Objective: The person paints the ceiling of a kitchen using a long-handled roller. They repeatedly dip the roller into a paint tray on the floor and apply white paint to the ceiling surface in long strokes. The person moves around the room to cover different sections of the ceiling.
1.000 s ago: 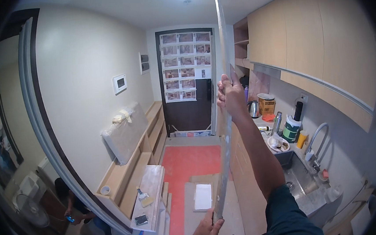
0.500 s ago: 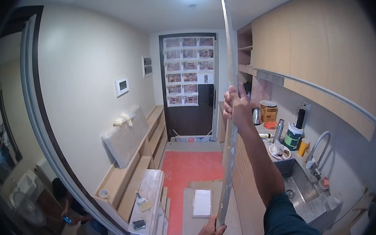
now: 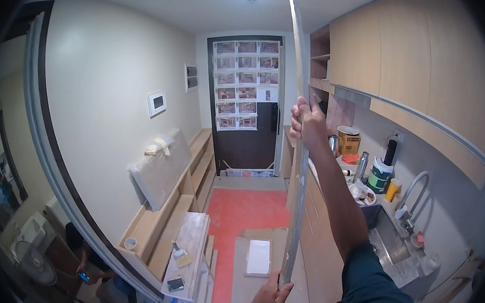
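Observation:
A long, narrow grey strip with pale smears stands nearly upright in front of me, rising toward the ceiling with a slight lean to the right at its top. My right hand is closed around it at about mid-height, the arm stretched forward. Lower down, my left hand grips the strip close to its bottom end, thumb on the right side. I cannot tell whether it is wood or metal. Behind its lower part, a white rectangular tray-like piece lies on cardboard on the floor.
A brush and a dark phone-like item lie on a whitish stepped bench at left. Wall cabinets and a sink line the right. A door with pictures closes the far end. Another person sits at lower left.
The view has tipped down slightly, so the room sits higher in the picture. Both hands keep their hold on the strip, which stays nearly upright.

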A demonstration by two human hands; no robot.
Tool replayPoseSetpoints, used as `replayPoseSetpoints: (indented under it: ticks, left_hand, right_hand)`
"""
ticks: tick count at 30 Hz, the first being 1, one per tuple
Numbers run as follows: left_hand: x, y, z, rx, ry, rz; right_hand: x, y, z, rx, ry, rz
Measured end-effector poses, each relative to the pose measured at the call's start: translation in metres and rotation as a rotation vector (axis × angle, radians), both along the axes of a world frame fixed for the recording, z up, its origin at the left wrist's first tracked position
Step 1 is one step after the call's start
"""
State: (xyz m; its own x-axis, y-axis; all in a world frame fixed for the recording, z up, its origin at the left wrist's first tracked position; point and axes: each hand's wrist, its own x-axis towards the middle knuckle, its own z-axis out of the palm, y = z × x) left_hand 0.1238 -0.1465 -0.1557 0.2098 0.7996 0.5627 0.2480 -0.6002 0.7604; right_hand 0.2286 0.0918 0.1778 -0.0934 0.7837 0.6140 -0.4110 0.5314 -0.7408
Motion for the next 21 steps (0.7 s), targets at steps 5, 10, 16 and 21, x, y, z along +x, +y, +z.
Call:
replayPoseSetpoints:
  ticks: [5,10,16,21]
  left_hand:
    - [0.006,0.022,0.082,-0.204,-0.103,-0.106]
    - [0.023,0.039,0.115,-0.185,-0.115,-0.097]
    - [0.044,0.029,-0.005,0.076,0.115,0.047]
    - [0.034,0.001,-0.050,-0.299,0.228,-0.094]
  right_hand:
    - [0.013,0.053,0.036,-0.037,-0.010,-0.014]
    - [0.030,0.092,0.057,0.013,-0.073,-0.015]
    - [0.035,0.028,0.008,0.022,-0.051,0.020]
    - [0.034,-0.038,-0.037,0.040,-0.049,-0.032]
